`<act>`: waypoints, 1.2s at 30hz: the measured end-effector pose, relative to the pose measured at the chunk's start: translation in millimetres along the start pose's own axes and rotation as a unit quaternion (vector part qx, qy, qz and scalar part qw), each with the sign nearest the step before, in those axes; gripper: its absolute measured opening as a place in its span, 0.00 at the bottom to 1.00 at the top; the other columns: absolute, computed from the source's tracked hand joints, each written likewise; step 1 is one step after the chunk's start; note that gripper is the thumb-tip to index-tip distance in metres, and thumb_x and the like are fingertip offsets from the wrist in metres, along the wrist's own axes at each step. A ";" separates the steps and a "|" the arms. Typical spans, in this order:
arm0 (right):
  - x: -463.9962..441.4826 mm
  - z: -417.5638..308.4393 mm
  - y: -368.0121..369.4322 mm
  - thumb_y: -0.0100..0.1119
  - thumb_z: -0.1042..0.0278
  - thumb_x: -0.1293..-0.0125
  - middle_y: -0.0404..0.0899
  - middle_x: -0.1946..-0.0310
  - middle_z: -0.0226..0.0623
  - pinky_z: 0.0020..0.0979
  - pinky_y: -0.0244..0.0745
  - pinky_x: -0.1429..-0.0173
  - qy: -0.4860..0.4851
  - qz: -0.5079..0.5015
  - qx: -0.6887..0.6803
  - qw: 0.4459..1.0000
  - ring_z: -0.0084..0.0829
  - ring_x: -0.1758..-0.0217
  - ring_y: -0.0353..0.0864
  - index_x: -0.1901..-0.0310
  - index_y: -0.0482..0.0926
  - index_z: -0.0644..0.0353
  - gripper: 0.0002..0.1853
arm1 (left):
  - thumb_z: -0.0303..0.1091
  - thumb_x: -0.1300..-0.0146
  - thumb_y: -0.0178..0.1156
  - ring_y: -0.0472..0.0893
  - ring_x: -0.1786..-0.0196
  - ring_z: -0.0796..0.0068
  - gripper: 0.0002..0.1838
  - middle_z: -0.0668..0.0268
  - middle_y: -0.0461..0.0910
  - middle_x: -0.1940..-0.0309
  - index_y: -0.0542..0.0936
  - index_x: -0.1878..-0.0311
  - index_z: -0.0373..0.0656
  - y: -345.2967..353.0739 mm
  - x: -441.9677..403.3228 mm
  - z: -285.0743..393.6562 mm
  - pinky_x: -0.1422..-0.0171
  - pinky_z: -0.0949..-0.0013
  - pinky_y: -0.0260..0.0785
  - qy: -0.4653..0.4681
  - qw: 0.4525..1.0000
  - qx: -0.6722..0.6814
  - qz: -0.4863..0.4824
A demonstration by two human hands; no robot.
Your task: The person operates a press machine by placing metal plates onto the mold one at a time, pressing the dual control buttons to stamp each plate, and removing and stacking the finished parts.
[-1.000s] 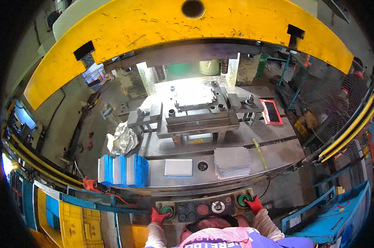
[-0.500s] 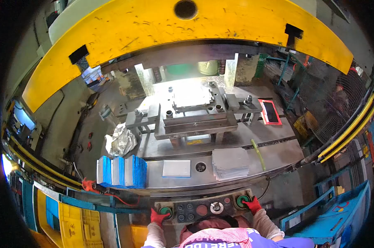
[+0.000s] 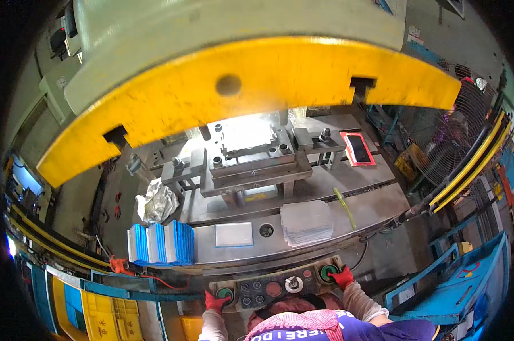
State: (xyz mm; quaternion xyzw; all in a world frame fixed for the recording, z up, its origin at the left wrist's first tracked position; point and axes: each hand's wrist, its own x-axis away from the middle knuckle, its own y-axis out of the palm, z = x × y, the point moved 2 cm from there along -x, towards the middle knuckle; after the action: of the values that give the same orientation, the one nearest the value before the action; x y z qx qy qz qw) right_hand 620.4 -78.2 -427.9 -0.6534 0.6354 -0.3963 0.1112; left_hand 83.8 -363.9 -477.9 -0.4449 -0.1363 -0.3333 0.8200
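Observation:
My left hand (image 3: 215, 302), in a red glove, rests at the left green button (image 3: 226, 294) of a control panel (image 3: 266, 286), fingers apart and holding nothing. At the panel's other end my right hand (image 3: 342, 277), also red-gloved, lies against the right green button (image 3: 329, 272) with its fingers spread. Beyond the panel, a metal die (image 3: 251, 166) sits on the press bed (image 3: 365, 199), its top brightly lit. Above it hangs the yellow press ram (image 3: 291, 71), covering the die's rear. Guide posts show beneath the ram.
Blue-edged plates (image 3: 161, 244) stand in stacks at the bed's front left. Nearby are a single plate (image 3: 234, 234), a pile of grey sheets (image 3: 306, 223), a yellow-green strip (image 3: 344, 209), crumpled wrapping (image 3: 157, 202) and a phone (image 3: 357, 149) on red backing. A fan (image 3: 458, 133) stands right.
The yellow ram has come down toward the die, and guide posts now show under it. Both hands stay at the green buttons. The view has shifted slightly.

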 end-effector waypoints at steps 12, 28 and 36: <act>6.6 -10.4 -5.7 0.79 0.42 0.67 0.78 0.50 0.56 0.40 0.73 0.42 0.008 -0.026 -0.002 1.000 0.49 0.43 0.76 0.46 0.70 0.69 0.50 | 0.54 0.84 0.84 0.55 0.25 0.60 0.81 0.49 0.54 0.27 0.44 0.26 0.35 -1.5 7.0 6.4 0.25 0.63 0.53 0.001 0.999 0.039 0.005; 16.0 -26.0 -25.6 0.76 0.41 0.59 0.73 0.46 0.61 0.39 0.70 0.40 -0.029 -0.080 -0.086 0.993 0.51 0.40 0.73 0.42 0.67 0.75 0.51 | 0.58 0.76 0.82 0.56 0.26 0.54 0.78 0.43 0.54 0.29 0.43 0.27 0.30 6.2 -10.3 -16.2 0.25 0.60 0.52 0.051 0.989 0.140 -0.005; 91.5 -232.6 -154.7 0.70 0.60 0.49 0.56 0.31 0.53 0.47 0.46 0.25 -0.356 0.300 0.043 0.884 0.51 0.27 0.52 0.30 0.53 0.67 0.48 | 0.54 0.55 0.72 0.55 0.28 0.40 0.53 0.42 0.56 0.31 0.59 0.31 0.36 -79.2 234.4 333.6 0.27 0.44 0.47 0.478 0.822 -0.208 0.228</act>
State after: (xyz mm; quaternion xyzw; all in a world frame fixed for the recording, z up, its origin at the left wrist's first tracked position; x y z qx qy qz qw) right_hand 570.7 -52.9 -139.3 -0.5234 0.7013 -0.1117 0.4710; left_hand 228.9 -220.1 -116.2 -0.4083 0.4505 -0.3281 0.7229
